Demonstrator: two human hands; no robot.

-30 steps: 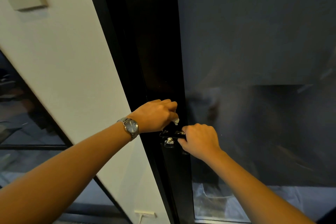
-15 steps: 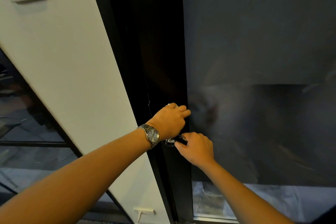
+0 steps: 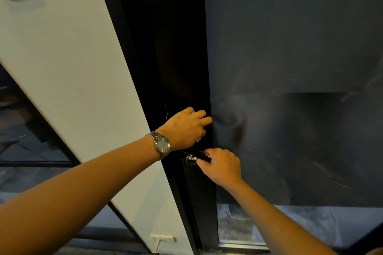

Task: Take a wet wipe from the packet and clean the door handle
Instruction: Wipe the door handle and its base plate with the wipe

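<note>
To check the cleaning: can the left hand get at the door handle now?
Probably partly: the left hand, gripping the wipe, is just above the door handle, but the right hand covers its end.

Left wrist: silver metal-link watch (image 3: 162, 144), round pale dial. Bare to frame edge: left forearm (image 3: 83, 188), right forearm (image 3: 275, 213).

- Dim interior; warm light falls on the white wall (image 3: 72, 64) left of the black door frame (image 3: 182, 58), making it the brightest area.
- The door frame is near-featureless black, its detail lost in shadow.
- Right of the door frame, the dark glass pane (image 3: 290, 37) carries faint, smeared reflections.
- A small glint marks the door handle (image 3: 196, 153) low on the door frame.
- The door frame's straight edges splay toward the borders: wide-angle distortion; focus is soft.
</note>
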